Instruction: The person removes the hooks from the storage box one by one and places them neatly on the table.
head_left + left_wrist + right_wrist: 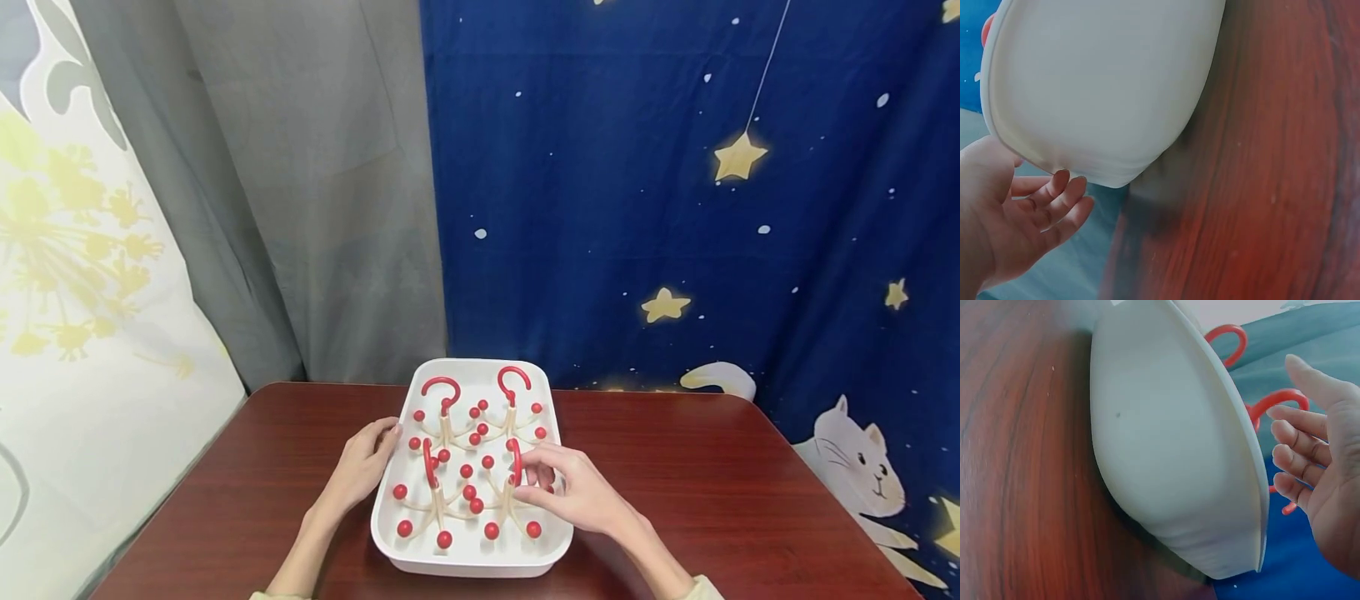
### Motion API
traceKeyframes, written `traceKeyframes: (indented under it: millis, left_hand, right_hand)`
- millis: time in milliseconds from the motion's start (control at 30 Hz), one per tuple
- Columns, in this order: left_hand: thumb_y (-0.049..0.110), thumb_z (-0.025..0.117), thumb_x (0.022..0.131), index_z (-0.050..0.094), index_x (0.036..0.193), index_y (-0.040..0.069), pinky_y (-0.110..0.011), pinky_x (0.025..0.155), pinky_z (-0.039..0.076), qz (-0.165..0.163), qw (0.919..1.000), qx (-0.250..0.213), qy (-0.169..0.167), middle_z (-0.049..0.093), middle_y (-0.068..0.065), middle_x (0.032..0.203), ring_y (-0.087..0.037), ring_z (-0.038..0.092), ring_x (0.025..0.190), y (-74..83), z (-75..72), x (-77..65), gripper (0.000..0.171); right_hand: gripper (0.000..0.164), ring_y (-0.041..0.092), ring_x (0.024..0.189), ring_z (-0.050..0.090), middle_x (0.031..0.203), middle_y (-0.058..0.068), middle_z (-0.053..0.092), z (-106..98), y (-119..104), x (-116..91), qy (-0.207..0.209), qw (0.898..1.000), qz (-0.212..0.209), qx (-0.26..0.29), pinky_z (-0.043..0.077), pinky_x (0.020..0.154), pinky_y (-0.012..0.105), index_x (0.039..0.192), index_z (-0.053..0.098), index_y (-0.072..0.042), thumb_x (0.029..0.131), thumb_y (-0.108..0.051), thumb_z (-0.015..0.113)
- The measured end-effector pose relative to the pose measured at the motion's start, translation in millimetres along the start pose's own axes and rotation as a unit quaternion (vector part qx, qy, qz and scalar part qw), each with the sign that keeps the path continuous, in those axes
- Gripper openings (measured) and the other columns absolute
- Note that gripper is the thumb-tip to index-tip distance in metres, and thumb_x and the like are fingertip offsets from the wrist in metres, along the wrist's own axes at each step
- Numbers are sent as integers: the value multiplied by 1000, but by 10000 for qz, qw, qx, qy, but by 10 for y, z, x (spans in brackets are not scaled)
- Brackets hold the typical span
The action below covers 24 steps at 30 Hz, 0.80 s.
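A white rectangular tray [465,563] holds several hangers, each with a red hook on top and thin beige arms ending in red balls. My left hand [360,467] is at the tray's left rim, fingers loosely bent; in the left wrist view its fingertips [1075,187] touch the tray's edge. Over the right rim, my right hand [573,487] has its thumb and bent fingers beside the near right hanger's red hook [516,458]. In the right wrist view the thumb and forefinger stand apart near a red hook [1279,397]; contact with it is unclear.
The tray stands on a dark red-brown wooden table [675,467]. Behind the table hang a grey curtain [337,208] and a blue star-patterned curtain [585,208]. Two hangers stand in the tray's far half, near the back edge of the table.
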<state>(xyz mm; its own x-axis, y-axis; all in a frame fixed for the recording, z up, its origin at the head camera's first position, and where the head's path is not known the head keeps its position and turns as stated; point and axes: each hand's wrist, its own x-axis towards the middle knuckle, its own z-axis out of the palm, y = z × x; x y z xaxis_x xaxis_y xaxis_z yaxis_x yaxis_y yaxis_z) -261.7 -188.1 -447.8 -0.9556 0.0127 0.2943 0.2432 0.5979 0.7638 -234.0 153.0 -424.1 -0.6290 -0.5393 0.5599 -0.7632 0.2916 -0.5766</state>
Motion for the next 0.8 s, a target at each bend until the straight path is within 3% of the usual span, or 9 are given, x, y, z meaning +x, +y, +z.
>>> traceKeyframes:
  millis: [133, 200, 367, 600, 800]
  left_hand:
    - [14, 65, 99, 63, 126, -5, -28, 72, 48, -98, 9999, -139, -6, 60, -6, 89, -16, 55, 79, -10, 11, 6, 33]
    - [11, 67, 97, 64, 125, -5, -25, 69, 45, -119, 9998, -181, -23, 56, -4, 84, -15, 52, 76, -16, 11, 6, 32]
    - [9, 69, 95, 65, 125, -3, -25, 68, 43, -146, 9996, -230, -44, 53, -4, 81, -16, 50, 75, -28, 3, 5, 33]
    - [8, 70, 95, 63, 127, -6, -24, 66, 44, -99, 9995, -288, -103, 54, -4, 82, -16, 51, 75, -37, 0, 2, 36]
    - [10, 70, 95, 63, 128, -6, -25, 66, 45, -159, 9994, -279, -83, 55, -4, 83, -16, 52, 76, -55, 22, 3, 38]
  right_hand:
    - [11, 4, 67, 52, 73, -14, 54, 59, -8, 22, 127, 9999, -72, 83, 47, 54, 35, 97, 72, -22, 89, -22, 79]
    - [9, 3, 66, 52, 72, -14, 54, 75, -14, 31, 198, 9997, -134, 94, 47, 53, 31, 95, 72, -22, 90, -19, 79]
    - [11, 3, 65, 52, 70, -13, 55, 89, -39, 39, 296, 9994, -167, 88, 45, 56, 23, 93, 73, -21, 88, -14, 80]
    - [15, 5, 64, 53, 69, -6, 58, 84, -70, 45, 451, 9989, -91, 115, 45, 55, 24, 93, 73, -14, 84, -4, 81]
    - [14, 6, 66, 56, 72, -8, 62, 23, -113, 70, 495, 9986, 89, 148, 48, 56, 25, 98, 74, -17, 87, -10, 80]
